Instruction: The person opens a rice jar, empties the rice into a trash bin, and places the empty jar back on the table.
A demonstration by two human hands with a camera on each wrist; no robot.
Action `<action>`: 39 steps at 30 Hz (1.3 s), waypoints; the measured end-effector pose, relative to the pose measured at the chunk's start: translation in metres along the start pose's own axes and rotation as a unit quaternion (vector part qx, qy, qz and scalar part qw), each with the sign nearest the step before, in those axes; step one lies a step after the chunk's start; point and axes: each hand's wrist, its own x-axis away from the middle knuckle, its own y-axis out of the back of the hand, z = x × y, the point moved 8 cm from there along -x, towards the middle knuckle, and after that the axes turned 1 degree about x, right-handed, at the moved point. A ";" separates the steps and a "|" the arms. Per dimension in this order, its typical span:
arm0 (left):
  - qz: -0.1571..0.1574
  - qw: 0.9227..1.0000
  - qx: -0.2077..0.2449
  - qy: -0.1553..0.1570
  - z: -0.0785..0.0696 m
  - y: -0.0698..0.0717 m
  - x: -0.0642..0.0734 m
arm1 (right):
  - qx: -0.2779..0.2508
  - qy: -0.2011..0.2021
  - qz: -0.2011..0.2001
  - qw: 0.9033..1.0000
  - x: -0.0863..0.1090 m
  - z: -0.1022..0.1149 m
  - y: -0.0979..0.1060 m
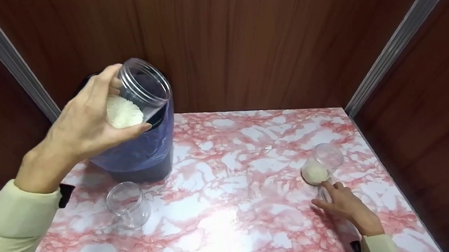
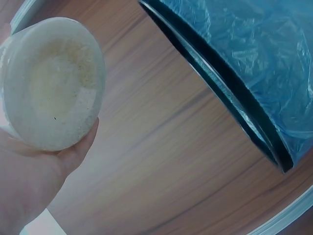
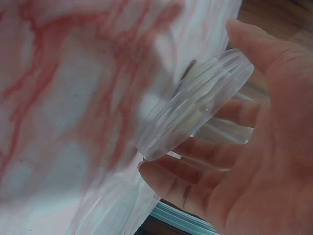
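My left hand point(image 1: 81, 118) grips a clear jar point(image 1: 145, 82), tilted with its mouth toward the right and white grains point(image 1: 123, 112) heaped near its base. In the left wrist view the jar's pale round bottom point(image 2: 58, 83) faces the camera. It is held above a black bin point(image 1: 143, 173) lined with a blue bag point(image 1: 137, 152). On the right, my right hand point(image 1: 343, 203) has its thumb and fingers spread around a clear lid point(image 3: 195, 105), its thumb just apart from the rim. Just beyond its fingertips stands another clear jar point(image 1: 329, 156) with pale grains at the bottom.
An open clear jar point(image 1: 130, 207) stands on the marbled red-and-white table point(image 1: 228, 170), in front of the bin. A second clear lid point(image 3: 110, 208) lies beside the right hand. Brown wood-grain panels point(image 1: 233, 44) enclose the table at the back and sides.
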 end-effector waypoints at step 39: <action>0.099 0.985 -0.057 0.133 0.082 0.011 0.003 | 0.097 0.002 -0.024 0.995 0.002 0.000 -0.016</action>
